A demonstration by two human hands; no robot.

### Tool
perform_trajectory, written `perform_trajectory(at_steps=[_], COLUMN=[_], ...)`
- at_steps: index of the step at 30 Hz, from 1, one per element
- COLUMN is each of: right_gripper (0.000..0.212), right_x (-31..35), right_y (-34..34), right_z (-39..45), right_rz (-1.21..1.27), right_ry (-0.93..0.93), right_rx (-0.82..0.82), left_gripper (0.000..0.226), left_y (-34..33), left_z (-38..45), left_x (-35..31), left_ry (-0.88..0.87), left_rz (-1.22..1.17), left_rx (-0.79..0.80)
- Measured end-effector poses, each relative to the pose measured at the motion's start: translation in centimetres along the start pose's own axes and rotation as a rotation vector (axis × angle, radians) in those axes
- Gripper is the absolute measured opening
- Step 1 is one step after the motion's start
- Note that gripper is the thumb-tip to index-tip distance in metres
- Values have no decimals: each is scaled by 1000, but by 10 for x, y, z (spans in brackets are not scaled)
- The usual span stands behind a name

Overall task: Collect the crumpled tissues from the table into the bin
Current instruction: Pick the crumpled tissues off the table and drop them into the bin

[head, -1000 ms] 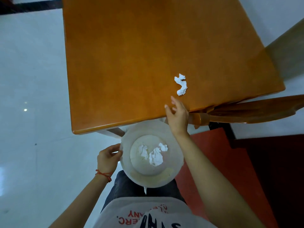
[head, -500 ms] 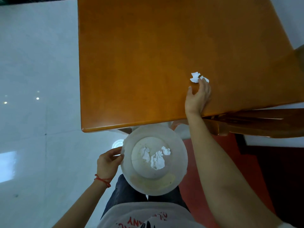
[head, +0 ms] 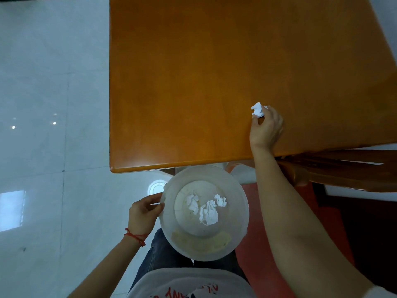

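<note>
A white crumpled tissue [head: 258, 110] is pinched in the fingertips of my right hand [head: 266, 130], low over the orange wooden table [head: 193, 82] near its front right edge. A round white plastic bin [head: 240, 222] sits below the table's front edge, over my lap. My left hand [head: 144, 214] grips its left rim. Inside the bin lie a few crumpled white tissues [head: 207, 208] on the bottom.
A wooden chair [head: 335, 171] stands to the right under the table's edge, beside my right forearm. White tiled floor [head: 43, 125] lies to the left, a red floor area [head: 253, 244] to the right of the bin.
My right hand reached from the table's front edge out to the tissue and closed its fingers on it. The left hand stayed on the bin's rim.
</note>
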State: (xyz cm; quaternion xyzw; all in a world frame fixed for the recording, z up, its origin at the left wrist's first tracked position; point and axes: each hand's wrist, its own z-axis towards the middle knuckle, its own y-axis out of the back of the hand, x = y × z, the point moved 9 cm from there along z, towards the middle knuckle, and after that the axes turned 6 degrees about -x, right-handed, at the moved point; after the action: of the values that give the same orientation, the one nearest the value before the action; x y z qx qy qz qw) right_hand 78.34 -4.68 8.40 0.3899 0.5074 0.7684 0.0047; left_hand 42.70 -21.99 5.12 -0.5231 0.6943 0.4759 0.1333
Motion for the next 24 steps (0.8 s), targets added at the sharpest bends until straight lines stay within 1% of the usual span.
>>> perform_trajectory(at_steps=[2,6,9,16,21,24], right_gripper=[32,26,23,21,23,30], right_x=[1,2,10,34,33,23], right_y=[0,4,8,24,35,30], right_z=[-7,-17,-29,-94,-150,-176], right_rz=[34,100,173,290,351,330], right_ry=[30,76,86,256,292,291], right_rx=[0,-15,25,97,232,372], left_gripper=[27,27,27,27,27,25], left_y=[0,-5,-6,-9,-10,-11], left_z=[-2,1,1,3,1,0], left_x=[-5,0,2,6,7,7], left_ry=[-41,-28,-27,-31,-40,-54], left_rz=[4,6,5,10,3,-2], left_rx=[1,15,15,16,8,7])
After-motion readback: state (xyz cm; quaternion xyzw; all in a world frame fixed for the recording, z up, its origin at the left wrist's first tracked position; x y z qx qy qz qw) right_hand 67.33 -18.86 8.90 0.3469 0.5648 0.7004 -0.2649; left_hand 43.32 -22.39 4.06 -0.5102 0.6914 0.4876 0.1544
